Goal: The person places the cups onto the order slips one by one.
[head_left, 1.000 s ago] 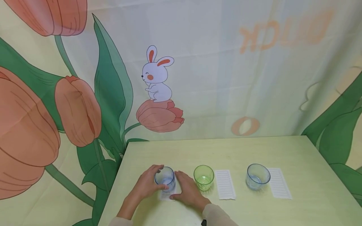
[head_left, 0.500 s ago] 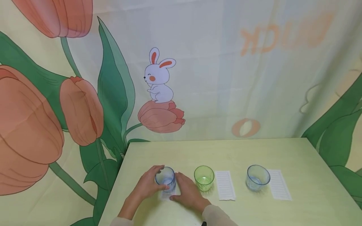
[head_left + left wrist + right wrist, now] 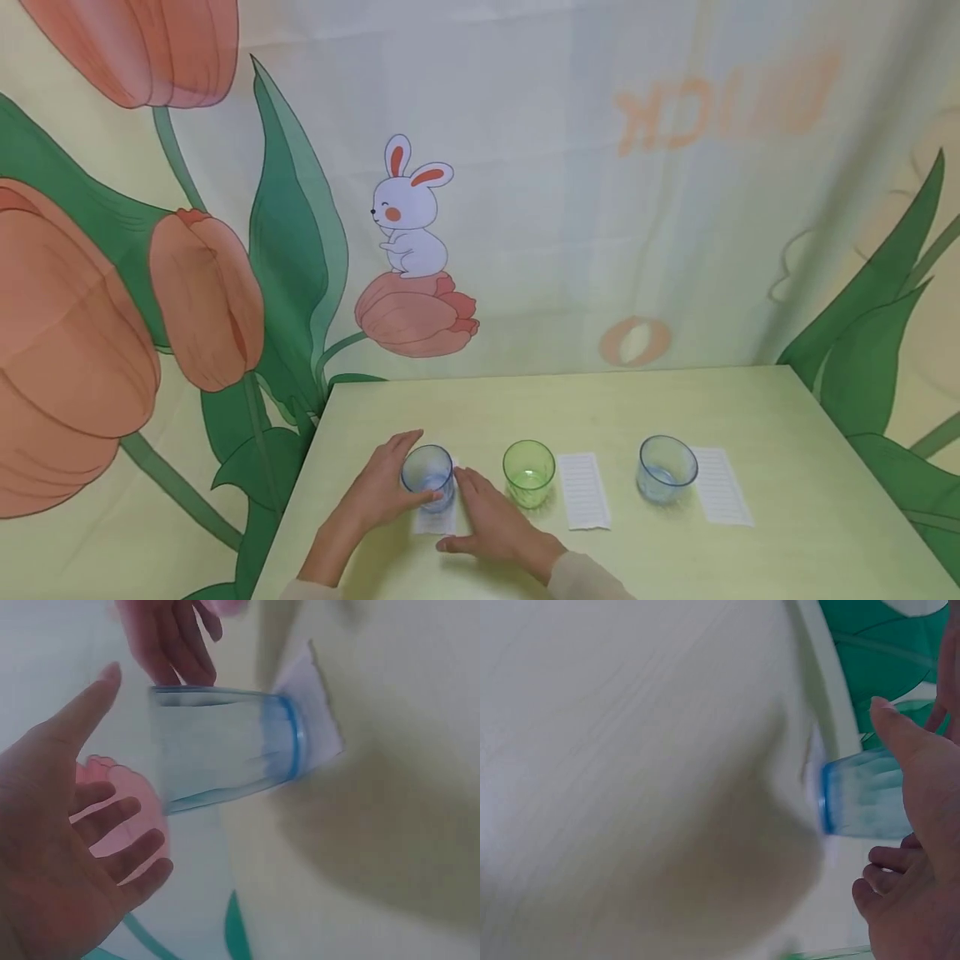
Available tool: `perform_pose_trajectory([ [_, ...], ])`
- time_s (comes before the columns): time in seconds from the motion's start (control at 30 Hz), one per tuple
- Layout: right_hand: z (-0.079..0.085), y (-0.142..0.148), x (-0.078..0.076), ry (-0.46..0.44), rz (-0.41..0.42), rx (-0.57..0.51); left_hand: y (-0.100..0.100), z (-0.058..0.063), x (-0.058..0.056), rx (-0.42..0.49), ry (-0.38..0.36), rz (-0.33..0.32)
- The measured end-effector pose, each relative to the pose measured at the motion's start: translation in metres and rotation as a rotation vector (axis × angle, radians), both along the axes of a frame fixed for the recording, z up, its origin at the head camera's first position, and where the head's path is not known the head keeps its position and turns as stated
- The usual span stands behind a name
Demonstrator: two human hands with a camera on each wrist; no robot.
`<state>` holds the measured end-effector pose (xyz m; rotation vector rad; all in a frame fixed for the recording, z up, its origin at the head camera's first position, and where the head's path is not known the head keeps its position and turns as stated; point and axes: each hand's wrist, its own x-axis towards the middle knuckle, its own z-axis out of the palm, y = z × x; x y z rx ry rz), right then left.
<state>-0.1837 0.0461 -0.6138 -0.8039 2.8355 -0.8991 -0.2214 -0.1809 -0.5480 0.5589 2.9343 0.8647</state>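
On the left part of the table stands a clear blue glass, upright on a white paper slip. My left hand is beside its left side, thumb and fingers spread. In the left wrist view, a gap shows between that hand and the glass. On the other side, my right hand has extended fingers close to the glass wall, its thumb held apart toward the front. The right wrist view shows the right hand partly covering the glass.
Just right of my right hand stands a green glass, with a lined paper slip beside it. Farther right is another blue glass next to a second lined slip. A printed curtain hangs behind the table.
My left hand's fingers have loosened and moved off the blue glass's rim. My right hand has drawn slightly away, its thumb spreading wider. The glass stays on its slip; the head view has shifted a little.
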Motion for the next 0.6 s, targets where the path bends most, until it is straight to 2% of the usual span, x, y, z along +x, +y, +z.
perform_pose_trajectory([
  [0.13,0.023,0.004,0.008,-0.019,0.011,0.017,-0.002,0.022,0.002,-0.048,0.056,-0.002],
  [0.27,0.051,0.017,0.015,-0.005,0.059,0.037,-0.001,0.043,0.005,-0.089,0.092,-0.014],
  [0.43,0.094,0.05,0.018,0.129,0.121,0.055,0.008,0.071,0.016,-0.128,0.168,-0.067],
  [0.6,0.135,0.09,0.02,0.317,0.081,0.144,0.026,0.097,0.027,-0.219,0.284,-0.087],
])
